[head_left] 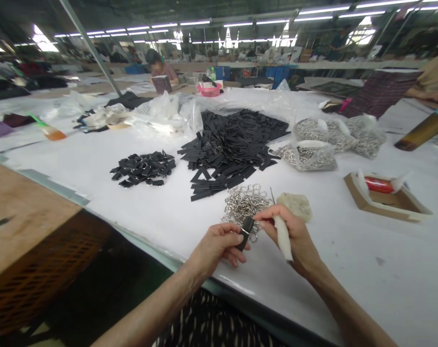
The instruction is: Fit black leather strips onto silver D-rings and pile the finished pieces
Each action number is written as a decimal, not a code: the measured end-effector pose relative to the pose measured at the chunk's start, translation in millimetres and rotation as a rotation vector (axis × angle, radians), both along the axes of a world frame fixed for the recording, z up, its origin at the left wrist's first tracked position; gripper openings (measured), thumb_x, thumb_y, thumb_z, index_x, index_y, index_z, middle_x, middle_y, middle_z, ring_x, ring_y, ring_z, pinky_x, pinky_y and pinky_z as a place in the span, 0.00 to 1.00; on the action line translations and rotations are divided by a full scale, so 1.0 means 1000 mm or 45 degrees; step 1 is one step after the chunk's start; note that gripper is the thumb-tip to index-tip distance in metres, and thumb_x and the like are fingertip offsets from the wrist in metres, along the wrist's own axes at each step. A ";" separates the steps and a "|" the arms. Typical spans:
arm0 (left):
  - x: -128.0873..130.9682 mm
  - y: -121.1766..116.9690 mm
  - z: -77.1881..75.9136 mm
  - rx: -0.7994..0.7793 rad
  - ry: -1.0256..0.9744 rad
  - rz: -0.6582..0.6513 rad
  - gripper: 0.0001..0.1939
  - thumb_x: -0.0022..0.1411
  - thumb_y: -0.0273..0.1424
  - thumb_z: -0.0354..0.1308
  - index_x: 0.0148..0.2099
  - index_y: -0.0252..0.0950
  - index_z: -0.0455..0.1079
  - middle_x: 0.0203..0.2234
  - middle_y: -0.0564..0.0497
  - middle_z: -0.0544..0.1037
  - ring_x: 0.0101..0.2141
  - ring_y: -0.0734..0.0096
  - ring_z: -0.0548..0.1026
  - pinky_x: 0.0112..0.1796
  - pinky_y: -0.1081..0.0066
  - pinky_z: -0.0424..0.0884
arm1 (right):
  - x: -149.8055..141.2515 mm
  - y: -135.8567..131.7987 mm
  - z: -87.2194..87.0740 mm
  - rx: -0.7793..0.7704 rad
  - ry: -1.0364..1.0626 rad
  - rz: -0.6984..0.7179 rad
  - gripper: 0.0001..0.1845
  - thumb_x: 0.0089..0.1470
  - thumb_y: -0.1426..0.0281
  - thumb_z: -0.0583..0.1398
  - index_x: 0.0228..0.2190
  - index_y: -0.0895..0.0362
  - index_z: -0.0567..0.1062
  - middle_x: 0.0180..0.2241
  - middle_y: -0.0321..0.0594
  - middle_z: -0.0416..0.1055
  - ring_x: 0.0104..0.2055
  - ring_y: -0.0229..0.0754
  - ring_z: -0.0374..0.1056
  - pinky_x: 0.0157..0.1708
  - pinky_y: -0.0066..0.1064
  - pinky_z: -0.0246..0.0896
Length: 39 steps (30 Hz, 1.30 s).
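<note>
Forearms (160, 300) converging; left hand (222, 245) pinching black strip (245, 232), right hand (297, 238) bent toward it, gripping white-handled tool (283, 238).

Left of the pile of metal rings (240, 205), bare white tabletop (161, 212) leaves a hand room. Beyond the rings, heaped black strips (237, 144) block the way; just right, a pale lump (294, 206) obstructs.

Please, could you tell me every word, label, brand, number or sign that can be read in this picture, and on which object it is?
None can be read.
Red roll in the cardboard box: any print is too blurred.
Bags of metal rings: no legible label.
Black strap piece: no writing visible.
Background items: too small and blurred.
</note>
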<state>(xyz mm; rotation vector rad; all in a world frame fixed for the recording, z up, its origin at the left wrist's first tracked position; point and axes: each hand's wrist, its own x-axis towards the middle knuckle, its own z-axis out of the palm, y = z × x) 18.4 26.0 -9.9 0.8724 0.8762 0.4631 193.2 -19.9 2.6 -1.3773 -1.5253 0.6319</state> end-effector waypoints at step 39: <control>0.001 -0.005 0.000 -0.282 -0.270 0.360 0.05 0.50 0.25 0.58 0.32 0.31 0.66 0.18 0.54 0.73 0.08 0.83 0.63 0.09 0.80 0.59 | -0.033 -0.011 -0.010 0.506 -0.422 0.266 0.11 0.54 0.79 0.51 0.25 0.55 0.67 0.30 0.40 0.74 0.32 0.41 0.67 0.28 0.31 0.61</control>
